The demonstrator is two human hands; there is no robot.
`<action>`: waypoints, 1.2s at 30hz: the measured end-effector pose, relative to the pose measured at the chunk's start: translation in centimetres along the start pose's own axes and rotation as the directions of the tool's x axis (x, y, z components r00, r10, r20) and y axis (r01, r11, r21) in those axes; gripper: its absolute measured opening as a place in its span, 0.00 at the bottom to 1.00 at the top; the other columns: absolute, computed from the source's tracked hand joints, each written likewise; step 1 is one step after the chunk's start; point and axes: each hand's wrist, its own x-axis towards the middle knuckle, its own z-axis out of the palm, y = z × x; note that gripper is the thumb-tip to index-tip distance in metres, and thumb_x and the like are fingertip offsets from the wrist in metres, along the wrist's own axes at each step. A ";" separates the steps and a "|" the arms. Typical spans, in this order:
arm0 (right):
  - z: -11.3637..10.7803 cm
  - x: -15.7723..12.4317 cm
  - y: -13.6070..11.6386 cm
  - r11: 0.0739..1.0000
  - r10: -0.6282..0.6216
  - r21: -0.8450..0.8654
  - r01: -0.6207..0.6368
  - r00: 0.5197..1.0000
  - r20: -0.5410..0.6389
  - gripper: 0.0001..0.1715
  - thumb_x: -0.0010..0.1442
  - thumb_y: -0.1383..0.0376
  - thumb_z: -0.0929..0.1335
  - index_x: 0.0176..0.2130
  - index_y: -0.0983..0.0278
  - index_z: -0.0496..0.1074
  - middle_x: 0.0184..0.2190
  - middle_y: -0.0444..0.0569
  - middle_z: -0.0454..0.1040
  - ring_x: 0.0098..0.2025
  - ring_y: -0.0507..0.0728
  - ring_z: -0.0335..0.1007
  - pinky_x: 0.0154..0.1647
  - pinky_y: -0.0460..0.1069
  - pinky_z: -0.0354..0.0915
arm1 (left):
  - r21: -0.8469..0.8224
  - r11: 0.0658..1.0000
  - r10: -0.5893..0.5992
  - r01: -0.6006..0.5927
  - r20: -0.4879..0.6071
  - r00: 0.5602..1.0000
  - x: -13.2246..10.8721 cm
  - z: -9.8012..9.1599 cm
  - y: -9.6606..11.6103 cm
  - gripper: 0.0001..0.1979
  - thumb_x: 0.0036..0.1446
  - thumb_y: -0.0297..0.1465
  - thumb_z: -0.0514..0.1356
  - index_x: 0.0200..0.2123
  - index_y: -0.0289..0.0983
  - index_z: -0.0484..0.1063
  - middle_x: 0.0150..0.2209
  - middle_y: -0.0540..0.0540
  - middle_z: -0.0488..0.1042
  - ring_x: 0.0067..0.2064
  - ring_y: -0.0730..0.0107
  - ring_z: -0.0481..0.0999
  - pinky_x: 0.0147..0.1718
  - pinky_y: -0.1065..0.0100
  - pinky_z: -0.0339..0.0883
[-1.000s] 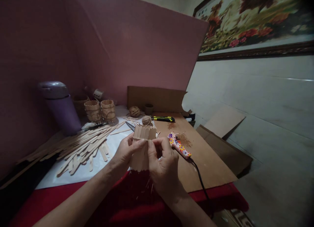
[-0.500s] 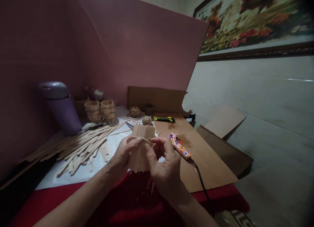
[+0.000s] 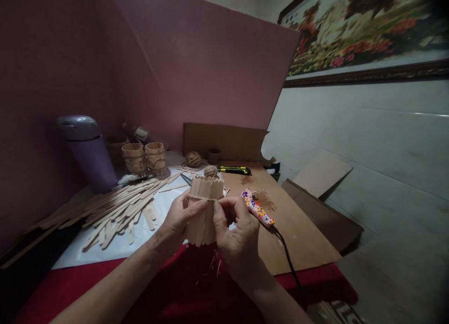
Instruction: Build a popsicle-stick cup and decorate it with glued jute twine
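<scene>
A cup made of wooden craft sticks [image 3: 201,228] is held upright, slightly tilted, above the front edge of the table. Around its upper part runs a thin band of twine [image 3: 205,199]. My left hand [image 3: 177,219] grips the cup's left side, its thumb lying along the front just under the twine. With thumb and index finger closed together, my right hand [image 3: 236,226] pinches at the twine on the cup's right side. Behind the cup sits a small ball of twine [image 3: 211,171], partly hidden by the rim.
Loose craft sticks [image 3: 122,212] spread over white paper on the left. Two finished-looking stick cups [image 3: 155,158] stand behind them, beside a purple bottle [image 3: 91,160]. On the cardboard [image 3: 298,240] at right lie a flowered glue gun [image 3: 257,209] with its cord and a yellow-black utility knife [image 3: 235,170].
The cup has turned and tipped slightly, so more of its front and twine band shows. My right fingers have drawn together at the twine on the right side.
</scene>
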 end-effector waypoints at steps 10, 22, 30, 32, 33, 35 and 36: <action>-0.3 0.6 0.0 0.999 0.001 -0.052 0.000 1.000 0.011 0.17 0.60 0.56 0.68 0.45 0.64 0.66 0.38 0.53 0.74 0.36 0.57 0.72 0.33 0.51 0.70 | -0.236 0.969 -0.064 0.078 0.064 0.996 0.2 -0.7 0.9 0.18 0.48 0.39 0.66 0.40 0.34 0.76 0.36 0.41 0.81 0.36 0.58 0.79 0.38 0.62 0.72; 1.6 3.0 3.2 0.989 -0.085 0.142 0.047 0.958 0.273 0.34 0.53 0.57 0.73 0.55 0.64 0.60 0.50 0.59 0.73 0.50 0.63 0.71 0.45 0.56 0.71 | 0.017 0.956 0.291 -0.291 0.013 0.957 1.3 -1.6 0.8 0.29 0.38 0.24 0.73 0.47 0.39 0.72 0.44 0.45 0.78 0.45 0.62 0.75 0.43 0.69 0.69; 2.4 1.5 4.4 0.960 -0.151 0.256 0.109 0.977 0.151 0.29 0.51 0.63 0.73 0.51 0.62 0.63 0.48 0.56 0.72 0.47 0.61 0.72 0.44 0.56 0.72 | 0.362 0.846 0.402 -0.393 0.051 0.914 1.0 -1.6 0.5 0.30 0.36 0.27 0.73 0.47 0.37 0.72 0.40 0.46 0.77 0.42 0.61 0.74 0.41 0.67 0.67; 2.6 1.3 4.7 0.904 -0.074 0.427 -0.025 0.974 0.214 0.29 0.50 0.64 0.74 0.50 0.60 0.63 0.47 0.53 0.73 0.46 0.60 0.73 0.43 0.54 0.73 | 0.390 0.822 0.421 -0.415 0.074 0.904 1.0 -1.6 0.6 0.30 0.36 0.28 0.74 0.47 0.37 0.71 0.40 0.46 0.76 0.41 0.61 0.73 0.40 0.67 0.67; 2.7 1.2 4.8 0.856 -0.024 0.503 -0.116 0.964 0.264 0.28 0.50 0.63 0.74 0.49 0.58 0.63 0.46 0.51 0.74 0.45 0.60 0.74 0.43 0.54 0.73 | 0.376 0.829 0.416 -0.415 0.082 0.906 0.9 -1.6 0.6 0.30 0.36 0.29 0.74 0.47 0.37 0.71 0.40 0.46 0.76 0.41 0.62 0.73 0.40 0.67 0.67; 2.7 1.3 5.2 0.742 0.047 0.611 -0.275 0.931 0.361 0.29 0.48 0.62 0.76 0.47 0.58 0.64 0.46 0.49 0.75 0.46 0.60 0.74 0.44 0.54 0.73 | 0.311 0.858 0.396 -0.409 0.106 0.912 0.9 -1.6 0.9 0.29 0.39 0.33 0.73 0.47 0.36 0.71 0.41 0.45 0.76 0.42 0.61 0.73 0.41 0.67 0.67; 2.7 1.4 5.3 0.687 0.062 0.650 -0.325 0.918 0.393 0.30 0.47 0.61 0.77 0.47 0.58 0.65 0.46 0.49 0.75 0.46 0.60 0.74 0.45 0.55 0.72 | 0.273 0.875 0.382 -0.401 0.122 0.916 0.9 -1.6 1.0 0.28 0.41 0.35 0.72 0.47 0.36 0.72 0.42 0.44 0.76 0.43 0.61 0.73 0.42 0.66 0.67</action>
